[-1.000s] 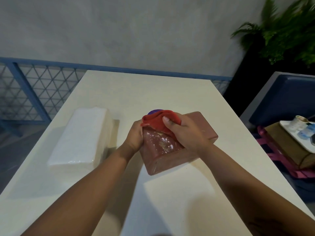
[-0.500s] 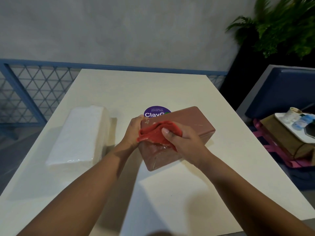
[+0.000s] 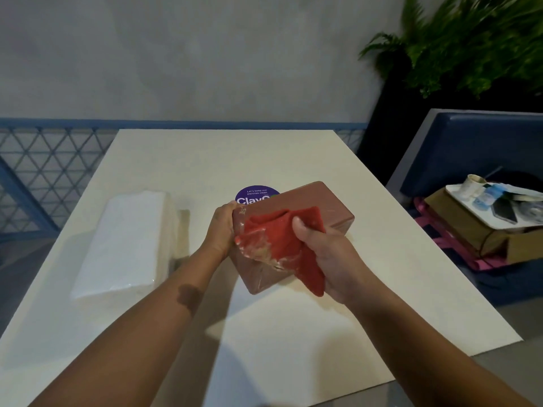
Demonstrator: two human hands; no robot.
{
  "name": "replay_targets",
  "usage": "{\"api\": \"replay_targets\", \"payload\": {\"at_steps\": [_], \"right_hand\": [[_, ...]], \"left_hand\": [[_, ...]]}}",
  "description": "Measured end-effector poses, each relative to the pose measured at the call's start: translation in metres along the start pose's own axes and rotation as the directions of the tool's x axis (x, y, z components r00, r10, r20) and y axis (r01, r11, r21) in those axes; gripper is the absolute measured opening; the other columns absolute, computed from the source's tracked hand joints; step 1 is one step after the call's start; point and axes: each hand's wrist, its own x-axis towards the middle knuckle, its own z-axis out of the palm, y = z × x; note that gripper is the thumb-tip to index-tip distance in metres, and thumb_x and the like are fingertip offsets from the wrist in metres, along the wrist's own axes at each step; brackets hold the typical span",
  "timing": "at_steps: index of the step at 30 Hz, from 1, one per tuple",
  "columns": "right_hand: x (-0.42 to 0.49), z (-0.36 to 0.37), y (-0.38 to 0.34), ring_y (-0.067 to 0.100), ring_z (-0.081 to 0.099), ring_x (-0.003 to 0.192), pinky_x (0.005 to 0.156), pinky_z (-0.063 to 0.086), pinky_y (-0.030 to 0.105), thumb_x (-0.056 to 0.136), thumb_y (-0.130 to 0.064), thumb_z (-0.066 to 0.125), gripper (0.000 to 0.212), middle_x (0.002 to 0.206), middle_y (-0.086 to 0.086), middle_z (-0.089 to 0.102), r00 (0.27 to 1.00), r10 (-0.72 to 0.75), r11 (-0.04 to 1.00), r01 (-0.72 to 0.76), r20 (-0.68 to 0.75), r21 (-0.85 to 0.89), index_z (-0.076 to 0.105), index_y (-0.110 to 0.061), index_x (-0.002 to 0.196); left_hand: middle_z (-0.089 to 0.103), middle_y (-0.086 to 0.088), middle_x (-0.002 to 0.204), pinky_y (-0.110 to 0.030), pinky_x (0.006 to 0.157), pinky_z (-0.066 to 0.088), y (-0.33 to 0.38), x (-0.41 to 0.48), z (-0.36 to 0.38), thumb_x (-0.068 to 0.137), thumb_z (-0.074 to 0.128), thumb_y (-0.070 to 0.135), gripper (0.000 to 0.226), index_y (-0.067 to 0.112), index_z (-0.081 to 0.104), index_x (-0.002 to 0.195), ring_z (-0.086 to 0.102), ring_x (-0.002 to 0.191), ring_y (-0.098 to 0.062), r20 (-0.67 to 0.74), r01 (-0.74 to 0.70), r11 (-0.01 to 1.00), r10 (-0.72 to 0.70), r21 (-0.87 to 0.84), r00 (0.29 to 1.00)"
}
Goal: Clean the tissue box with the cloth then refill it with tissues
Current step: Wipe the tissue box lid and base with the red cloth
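A brownish-red tissue box [image 3: 320, 202] lies in the middle of the white table [image 3: 293, 333], its near end shiny with reflections. My left hand [image 3: 219, 227] grips the box's left end. My right hand [image 3: 329, 257] holds a red cloth [image 3: 282, 242] against the near face of the box, with the cloth's tail hanging below my palm. A wrapped pack of white tissues [image 3: 126, 245] lies flat on the table to the left, apart from the box.
A round purple sticker [image 3: 252, 195] shows on the table just behind the box. A blue mesh railing [image 3: 44, 171] runs at left and behind. At right stand a blue seat [image 3: 470, 148], a cardboard box [image 3: 476, 230] with a tray of items, and a plant [image 3: 470, 39].
My right hand has drawn the red cloth from the box's far top edge down over its near face toward me. The box has been lowered, uncovering the purple sticker. My left hand keeps its hold.
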Motion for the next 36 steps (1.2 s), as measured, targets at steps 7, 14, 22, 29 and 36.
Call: {"api": "replay_targets", "payload": {"at_steps": [7,14,22,29,36], "right_hand": [[0.011,-0.034,-0.045,0.022,0.071,0.076,0.068,0.058,0.043,0.097,-0.034,0.039,0.033,0.084,0.003,0.075,0.926,-0.025,0.931,0.159,-0.377,0.328,0.065,-0.013,0.1],[0.044,-0.05,-0.034,0.016,0.065,0.085,0.093,0.05,0.042,0.095,-0.035,0.051,0.022,0.086,-0.004,0.067,0.758,-0.171,0.983,0.179,-0.629,-0.052,0.06,-0.019,0.084],[0.043,-0.026,-0.013,0.008,0.065,0.074,0.064,0.051,0.018,0.096,-0.036,0.047,0.019,0.083,-0.007,0.068,0.821,-0.209,0.971,0.112,-0.531,-0.209,0.062,-0.024,0.092],[0.031,0.009,-0.001,-0.003,0.065,0.074,0.069,0.05,0.009,0.096,-0.02,0.05,0.025,0.07,-0.022,0.07,0.911,-0.293,0.933,0.206,-0.291,-0.295,0.067,-0.03,0.08],[0.029,0.018,-0.007,0.006,0.068,0.068,0.071,0.055,0.027,0.093,-0.028,0.056,0.02,0.069,-0.01,0.072,0.964,-0.1,0.976,0.047,-0.248,-0.213,0.068,-0.024,0.078]], "left_hand": [[0.06,0.009,0.044,-0.009,0.042,0.042,0.0,-0.001,0.0,0.093,0.032,0.016,0.038,0.014,0.058,0.065,0.055,0.041,-0.001,-0.022,-0.019,1.0,0.019,0.013,1.0],[0.061,0.007,0.046,-0.011,0.045,0.045,-0.001,0.001,0.0,0.091,0.035,0.016,0.038,0.015,0.061,0.064,0.057,0.044,-0.004,-0.01,-0.016,1.0,0.017,0.015,1.0],[0.061,0.007,0.047,-0.012,0.049,0.045,-0.002,0.002,-0.001,0.093,0.03,0.014,0.043,0.014,0.062,0.064,0.056,0.045,-0.003,0.006,-0.059,0.998,0.059,0.037,0.998],[0.051,0.008,0.045,-0.015,0.049,0.041,-0.005,-0.001,-0.004,0.095,0.025,0.011,0.059,0.019,0.052,0.044,0.045,0.044,-0.002,0.104,-0.149,0.987,0.141,0.068,0.984],[0.047,0.0,0.059,-0.016,0.05,0.041,-0.008,0.008,-0.006,0.089,0.037,0.008,0.028,0.011,0.047,0.064,0.042,0.049,-0.005,0.058,-0.115,0.986,0.108,0.119,0.992]]}}
